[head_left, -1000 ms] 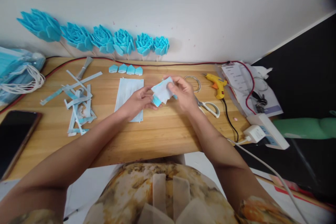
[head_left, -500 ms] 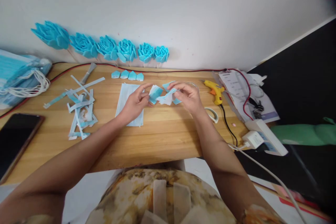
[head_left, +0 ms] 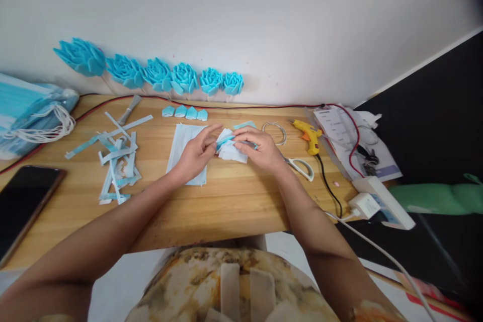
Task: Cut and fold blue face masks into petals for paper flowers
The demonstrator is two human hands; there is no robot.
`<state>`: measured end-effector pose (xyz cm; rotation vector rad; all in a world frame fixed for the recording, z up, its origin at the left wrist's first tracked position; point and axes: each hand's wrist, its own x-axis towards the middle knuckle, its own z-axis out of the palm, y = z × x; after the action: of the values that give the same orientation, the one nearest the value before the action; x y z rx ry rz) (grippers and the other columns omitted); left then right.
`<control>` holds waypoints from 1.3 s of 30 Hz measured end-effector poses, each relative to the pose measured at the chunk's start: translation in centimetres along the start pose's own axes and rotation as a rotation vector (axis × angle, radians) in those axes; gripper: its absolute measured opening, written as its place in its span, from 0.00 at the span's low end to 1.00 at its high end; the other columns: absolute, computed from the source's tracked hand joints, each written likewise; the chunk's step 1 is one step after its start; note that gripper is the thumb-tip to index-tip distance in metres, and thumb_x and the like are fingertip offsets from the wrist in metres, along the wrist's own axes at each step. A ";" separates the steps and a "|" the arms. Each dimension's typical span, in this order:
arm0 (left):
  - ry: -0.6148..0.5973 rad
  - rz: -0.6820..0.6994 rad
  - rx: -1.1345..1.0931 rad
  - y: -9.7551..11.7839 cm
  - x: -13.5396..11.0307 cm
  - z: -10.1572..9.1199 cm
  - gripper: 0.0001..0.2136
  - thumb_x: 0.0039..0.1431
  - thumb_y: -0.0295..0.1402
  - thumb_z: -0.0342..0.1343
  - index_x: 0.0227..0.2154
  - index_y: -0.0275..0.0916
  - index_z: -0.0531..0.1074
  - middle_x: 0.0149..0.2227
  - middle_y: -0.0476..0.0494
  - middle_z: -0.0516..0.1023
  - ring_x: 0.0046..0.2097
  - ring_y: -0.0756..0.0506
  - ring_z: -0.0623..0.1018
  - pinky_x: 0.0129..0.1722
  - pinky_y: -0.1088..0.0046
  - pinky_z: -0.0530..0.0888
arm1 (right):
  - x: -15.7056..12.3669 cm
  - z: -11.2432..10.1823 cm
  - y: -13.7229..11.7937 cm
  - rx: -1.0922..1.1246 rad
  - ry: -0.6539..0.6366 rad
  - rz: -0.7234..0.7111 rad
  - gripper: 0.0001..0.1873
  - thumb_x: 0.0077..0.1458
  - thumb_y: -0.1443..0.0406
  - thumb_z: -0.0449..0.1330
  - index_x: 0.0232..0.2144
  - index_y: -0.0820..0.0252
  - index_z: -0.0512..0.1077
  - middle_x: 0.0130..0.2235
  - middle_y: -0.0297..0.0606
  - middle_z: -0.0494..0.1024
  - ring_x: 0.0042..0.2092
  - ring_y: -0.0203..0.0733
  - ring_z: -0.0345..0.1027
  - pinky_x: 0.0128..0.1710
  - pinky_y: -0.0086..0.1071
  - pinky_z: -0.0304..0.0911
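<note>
Small light-blue and white pieces of mask fabric [head_left: 234,154] are gathered between my two hands above the table. My left hand [head_left: 195,155] pinches their left side with thumb and fingers. From the right, my right hand [head_left: 260,148] grips the same bunch, thumb below and fingers on top. Which piece each hand has is partly hidden. Behind my right fingers lies another blue piece [head_left: 244,125]. Under and beside my left hand is a flat, pale-blue mask sheet [head_left: 175,153]. Scissors [head_left: 304,168] show their white handle by my right wrist.
Folded blue petals [head_left: 191,112] line up behind the sheet. Blue fabric flowers [head_left: 184,78] stand along the wall. Cut strips [head_left: 116,153], a phone [head_left: 28,206] and bagged masks [head_left: 30,105] lie left. A wire ring [head_left: 274,133], yellow glue gun [head_left: 311,136] and power strip [head_left: 388,206] are right.
My right hand has moved left and slightly down, bringing its pieces against those in my left hand. The scissors handle and ring show more fully. The view has shifted slightly.
</note>
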<state>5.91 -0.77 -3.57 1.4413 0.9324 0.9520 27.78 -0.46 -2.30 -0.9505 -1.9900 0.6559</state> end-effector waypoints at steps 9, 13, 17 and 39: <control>0.021 -0.258 -0.422 0.2 0.4 -0.2 0.25 0.52 0.40 0.66 0.53 0.39 0.72 0.37 0.46 0.77 0.33 0.49 0.74 0.30 0.75 0.72 | 0.0 0.6 -0.5 -0.014 -0.089 -0.015 0.10 0.63 0.59 0.60 0.37 0.53 0.80 0.44 0.40 0.82 0.44 0.42 0.77 0.48 0.39 0.70; 0.076 -0.201 -0.322 -0.3 0.7 -0.7 0.26 0.51 0.35 0.64 0.55 0.36 0.70 0.31 0.48 0.76 0.29 0.50 0.72 0.31 0.74 0.70 | 0.0 0.4 -0.6 0.001 -0.112 -0.015 0.08 0.62 0.60 0.61 0.37 0.54 0.80 0.43 0.40 0.83 0.45 0.42 0.76 0.48 0.40 0.69; 0.267 -0.071 -0.087 -1.0 1.1 -1.3 0.23 0.56 0.32 0.59 0.56 0.39 0.70 0.35 0.46 0.77 0.34 0.47 0.74 0.35 0.72 0.70 | -0.2 -0.5 -0.6 0.063 -0.079 0.112 0.09 0.61 0.58 0.61 0.35 0.56 0.79 0.37 0.37 0.83 0.39 0.41 0.75 0.42 0.36 0.69; -0.004 -0.180 -0.485 -0.1 0.0 1.1 0.19 0.56 0.37 0.61 0.50 0.36 0.77 0.49 0.40 0.80 0.50 0.41 0.78 0.50 0.63 0.74 | -0.4 3.0 -0.6 0.318 0.200 0.458 0.15 0.53 0.54 0.65 0.35 0.60 0.76 0.31 0.33 0.79 0.30 0.34 0.69 0.29 0.28 0.63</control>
<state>6.87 -1.18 -3.73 0.9340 0.7481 0.9589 25.18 -1.44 -3.66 -1.2272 -1.4449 1.0484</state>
